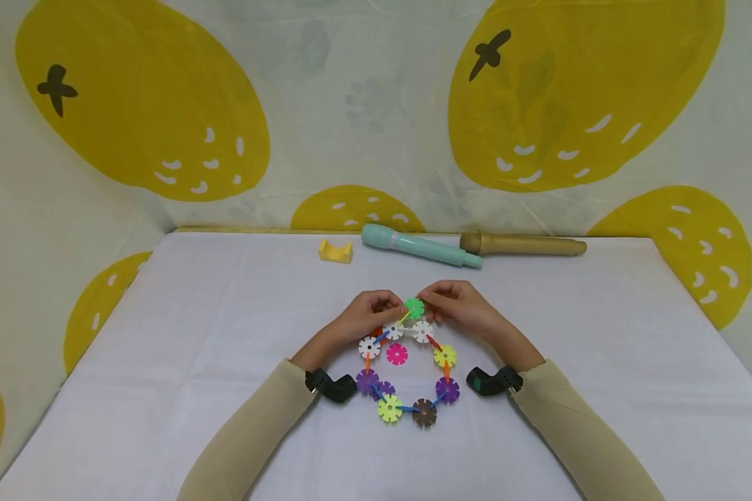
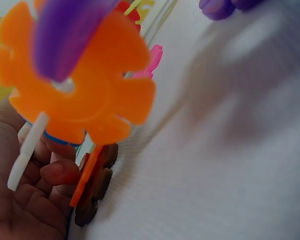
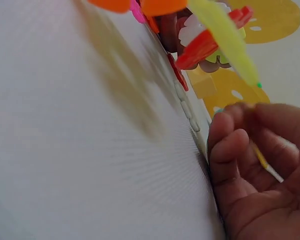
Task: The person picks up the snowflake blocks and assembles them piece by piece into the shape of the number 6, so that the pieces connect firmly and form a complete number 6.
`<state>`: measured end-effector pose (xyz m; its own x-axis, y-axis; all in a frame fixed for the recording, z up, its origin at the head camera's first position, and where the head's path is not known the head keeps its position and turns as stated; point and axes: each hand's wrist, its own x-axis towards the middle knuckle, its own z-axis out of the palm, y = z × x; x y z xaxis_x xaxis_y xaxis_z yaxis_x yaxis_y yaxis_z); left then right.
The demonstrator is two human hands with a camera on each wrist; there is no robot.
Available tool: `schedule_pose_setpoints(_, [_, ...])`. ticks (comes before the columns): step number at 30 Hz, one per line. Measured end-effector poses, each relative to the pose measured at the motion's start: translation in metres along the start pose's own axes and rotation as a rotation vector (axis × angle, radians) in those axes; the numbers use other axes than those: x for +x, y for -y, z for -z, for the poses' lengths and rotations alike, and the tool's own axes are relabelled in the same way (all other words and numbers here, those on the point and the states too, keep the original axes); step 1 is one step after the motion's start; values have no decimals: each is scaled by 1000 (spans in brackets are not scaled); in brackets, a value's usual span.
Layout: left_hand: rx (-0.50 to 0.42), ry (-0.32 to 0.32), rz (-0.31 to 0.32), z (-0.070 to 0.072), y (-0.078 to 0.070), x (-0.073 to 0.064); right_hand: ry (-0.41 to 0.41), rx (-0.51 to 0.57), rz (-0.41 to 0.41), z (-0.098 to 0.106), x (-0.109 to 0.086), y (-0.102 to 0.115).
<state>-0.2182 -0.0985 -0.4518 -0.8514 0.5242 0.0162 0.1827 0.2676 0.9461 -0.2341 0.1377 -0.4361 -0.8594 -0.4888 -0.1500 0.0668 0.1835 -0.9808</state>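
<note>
A ring of colourful notched plastic discs, an interlocking disc chain (image 1: 424, 413), lies on the white table with its lower part toward the person. At its far end a green disc (image 1: 414, 307) stands between the two hands. My right hand (image 1: 460, 305) pinches the green disc's right edge with thumb and fingertips. From the other side my left hand (image 1: 370, 314) grips the chain beside a yellow disc (image 1: 404, 318) seen edge-on. An orange disc (image 2: 105, 95) looms close in the left wrist view, partly covering the left fingers. Inside the ring sits a loose pink disc (image 1: 397, 354).
Behind the hands lie a turquoise microphone-shaped toy (image 1: 413, 245), a brown microphone-shaped toy (image 1: 526, 244) and a small yellow block (image 1: 335, 251) with a curved top. A cloth with yellow fruit prints (image 1: 363, 125) hangs along the table's back edge.
</note>
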Motion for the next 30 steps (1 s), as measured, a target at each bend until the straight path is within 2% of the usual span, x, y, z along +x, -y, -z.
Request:
schedule_pose_setpoints(5, [-8, -7, 8, 0, 0, 0, 23, -88, 18, 3, 1, -4])
schedule_pose_setpoints(11, [-1, -14, 25, 0, 0, 0, 70, -334, 121, 6, 3, -7])
schedule_pose_setpoints(15, [-2, -15, 32, -1, 0, 0, 87, -414, 179, 6, 3, -7])
schedule_pose_setpoints(20, [-1, -16, 29, -1, 0, 1, 92, -399, 165, 5, 3, -6])
schedule_pose_setpoints(26, [-2, -21, 37, -2, 0, 0, 76, -309, 110, 5, 2, -5])
schedule_pose_setpoints(30, [-7, -27, 59, -2, -1, 0, 44, -227, 44, 7, 2, -4])
